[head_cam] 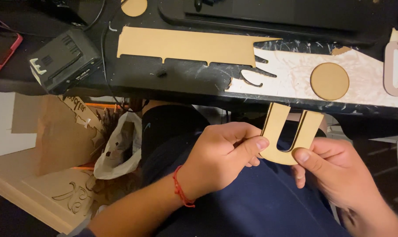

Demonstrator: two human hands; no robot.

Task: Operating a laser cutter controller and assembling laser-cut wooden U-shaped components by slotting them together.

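A tan U-shaped wooden cut-out (291,131) is held upright over my lap, just below the edge of a black worktable (172,83). My left hand (221,158), with a red string bracelet on its wrist, pinches the left arm and base of the piece. My right hand (335,171) grips the base and right arm with thumb on top. Both hands are in front of my dark blue clothing.
On the table lie a long tan wooden strip with notches (185,44), a round wooden disc (329,81), an oval slotted piece (397,68) and a black battery pack (65,61). Lower left are engraved wooden boards (58,193) and a plastic bag (120,149).
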